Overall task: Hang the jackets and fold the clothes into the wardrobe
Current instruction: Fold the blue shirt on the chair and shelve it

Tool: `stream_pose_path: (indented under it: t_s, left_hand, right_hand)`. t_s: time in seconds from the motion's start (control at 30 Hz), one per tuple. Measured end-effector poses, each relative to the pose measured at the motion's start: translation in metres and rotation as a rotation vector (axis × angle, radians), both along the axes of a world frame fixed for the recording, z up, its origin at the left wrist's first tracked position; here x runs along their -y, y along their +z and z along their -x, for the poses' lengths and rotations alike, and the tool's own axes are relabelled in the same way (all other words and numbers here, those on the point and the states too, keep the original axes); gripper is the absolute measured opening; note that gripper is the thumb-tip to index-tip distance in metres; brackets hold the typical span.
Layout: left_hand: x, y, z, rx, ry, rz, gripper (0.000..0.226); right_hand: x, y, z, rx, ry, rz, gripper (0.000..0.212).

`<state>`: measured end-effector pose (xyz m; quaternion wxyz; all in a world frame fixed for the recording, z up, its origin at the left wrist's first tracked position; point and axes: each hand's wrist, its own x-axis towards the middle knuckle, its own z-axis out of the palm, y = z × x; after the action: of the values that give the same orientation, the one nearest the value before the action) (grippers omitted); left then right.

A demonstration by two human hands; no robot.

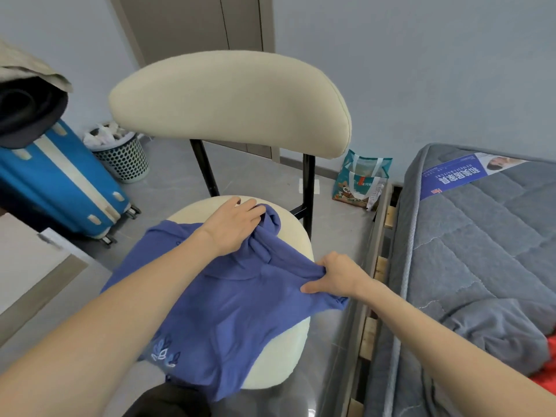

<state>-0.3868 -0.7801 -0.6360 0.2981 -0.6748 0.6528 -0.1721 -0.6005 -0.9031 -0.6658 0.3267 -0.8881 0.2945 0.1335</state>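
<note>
From the head camera, looking down, a purple-blue shirt [228,311] lay spread over the round seat of a cream chair [228,97]. The shirt's near end hung off the front of the seat. A small pale leaf picture showed on the cloth near the bottom left.

The person's left hand [231,224] was at the far side of the seat. Its fingers were curled down over a bunched-up bit of the shirt, holding it tight. The right hand [334,276] was at the right edge of the seat. It pinched the side of the shirt between the thumb and the bent fingers, and the cloth there was pulled into folds. Both arms were bare.

A blue suitcase [60,182] stood on the floor to the left, with dark and tan cloth heaped on top of it. Just past it was a pale bin [123,158] with little holes, stuffed with white bags. A green shopping bag [361,182] sat on the floor behind the chair, near the corner of a gray mattress [481,236]. The mattress filled the right side and had a blue label on top. Something red [547,365] lay on it at the right edge. A gray-brown door [192,22] was in the wall behind the chair.
</note>
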Motion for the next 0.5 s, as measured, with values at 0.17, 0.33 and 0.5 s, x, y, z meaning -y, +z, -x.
stream_pose_path:
  t_s: [0.17,0.33,0.5]
  left_hand:
    - [-0.052,0.066,0.008,-0.060,0.139,0.176,0.032]
    - [-0.121,0.145,0.021,-0.283,0.318,0.457,0.015]
    - [-0.181,0.221,0.052,-0.501,0.470,0.847,0.023]
  right_hand:
    - [-0.019,0.073,-0.006,0.151,0.104,0.405,0.034]
    - [-0.037,0.152,-0.002,0.422,0.115,0.534,0.017]
    - [-0.065,0.225,0.008,0.855,-0.042,0.171,0.043]
